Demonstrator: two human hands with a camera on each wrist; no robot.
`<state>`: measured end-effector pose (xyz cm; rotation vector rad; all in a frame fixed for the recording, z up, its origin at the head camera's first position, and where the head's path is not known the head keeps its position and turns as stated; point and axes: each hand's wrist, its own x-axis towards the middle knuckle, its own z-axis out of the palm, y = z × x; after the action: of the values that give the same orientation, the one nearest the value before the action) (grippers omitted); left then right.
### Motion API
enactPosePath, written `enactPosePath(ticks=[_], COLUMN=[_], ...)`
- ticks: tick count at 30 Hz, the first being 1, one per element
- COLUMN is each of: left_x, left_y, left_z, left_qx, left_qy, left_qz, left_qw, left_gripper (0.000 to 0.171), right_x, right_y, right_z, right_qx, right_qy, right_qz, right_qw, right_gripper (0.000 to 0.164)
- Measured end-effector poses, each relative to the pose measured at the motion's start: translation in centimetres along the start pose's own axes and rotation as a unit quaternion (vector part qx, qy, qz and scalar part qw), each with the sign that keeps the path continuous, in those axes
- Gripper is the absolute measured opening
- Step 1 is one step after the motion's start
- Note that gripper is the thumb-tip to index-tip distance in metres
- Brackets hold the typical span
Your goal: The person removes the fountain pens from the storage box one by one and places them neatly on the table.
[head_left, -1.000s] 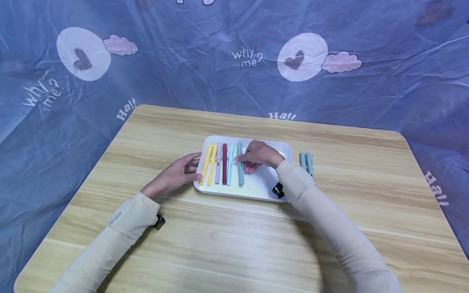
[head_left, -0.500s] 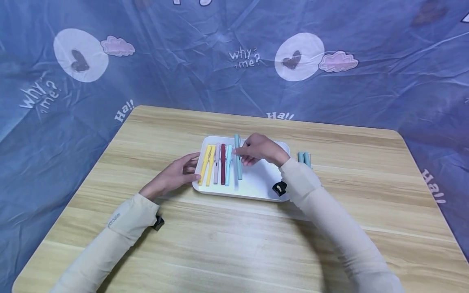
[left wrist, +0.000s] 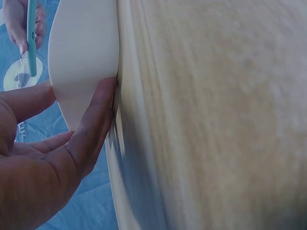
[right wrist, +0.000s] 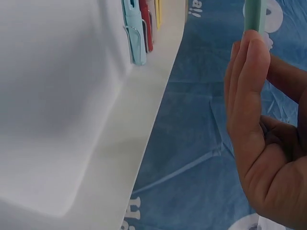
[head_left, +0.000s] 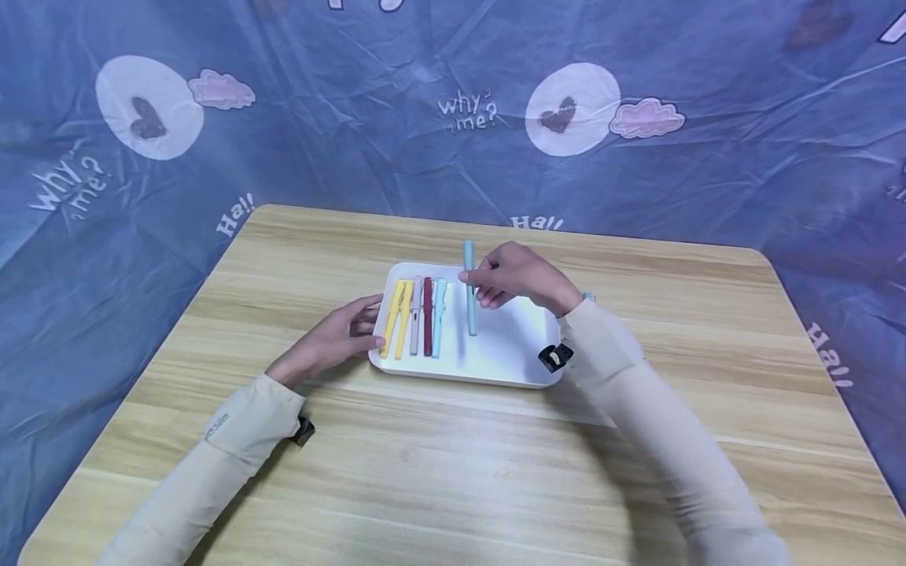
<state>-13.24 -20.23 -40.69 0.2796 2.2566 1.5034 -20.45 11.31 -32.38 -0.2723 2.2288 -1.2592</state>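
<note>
A white tray (head_left: 510, 346) lies on the table, and my left hand (head_left: 336, 339) holds its left end. In the left wrist view, the fingers of my left hand (left wrist: 53, 158) touch the tray's outer wall (left wrist: 86, 43). Above the tray my right hand (head_left: 520, 275) pinches a teal pen (head_left: 470, 314), which is nearly upright and clear of the tray floor. Along the tray's left half lie two yellow pens (head_left: 402, 322), a lilac pen (head_left: 415, 322), a dark red pen (head_left: 428, 322) and a light blue pen (head_left: 439, 322), side by side.
Behind the right sleeve (head_left: 609, 338), the tip of a teal pen (head_left: 589, 296) shows on the table to the tray's right. The wooden table (head_left: 425, 472) reaches back to a blue printed cloth (head_left: 354, 141).
My right hand has lifted the teal pen off the tray floor, up and away from the row of pens. The left hand keeps its hold on the tray.
</note>
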Motion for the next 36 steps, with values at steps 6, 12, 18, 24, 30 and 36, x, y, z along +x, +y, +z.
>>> enactPosePath(ticks=[6,12,18,24,30,36], left_x=[0.0,0.0,0.0,0.0,0.0,-0.1], left_y=[0.0,0.0,0.0,0.0,0.1,0.2], left_z=[-0.1,-0.1,-0.1,0.0,0.0,0.0], left_qx=[0.005,0.004,0.008,0.002,0.005,-0.003], left_qy=[0.000,-0.001,0.001,0.000,-0.001,-0.002], left_qz=[0.003,0.006,0.011,0.007,0.001,-0.003], left_qw=[1.0000,1.0000,0.9999,1.0000,1.0000,1.0000], left_gripper=[0.078,0.079,0.078,0.078,0.078,0.079], right_x=[-0.6,-1.6,-2.8,-4.2,-5.6,-6.7], right_y=[0.3,0.7,1.5,2.8,4.3,6.0], right_z=[-0.8,-2.0,-3.3,-4.7,-6.2,-7.4], right_qx=[0.013,0.020,0.020,0.020,0.014,0.021], right_qy=[0.009,0.023,0.031,0.035,0.057,0.071], right_qz=[-0.007,-0.009,0.001,0.009,0.016,0.026], right_qw=[1.000,0.999,0.999,0.999,0.998,0.997], right_gripper=[0.033,0.034,0.037,0.039,0.040,0.042])
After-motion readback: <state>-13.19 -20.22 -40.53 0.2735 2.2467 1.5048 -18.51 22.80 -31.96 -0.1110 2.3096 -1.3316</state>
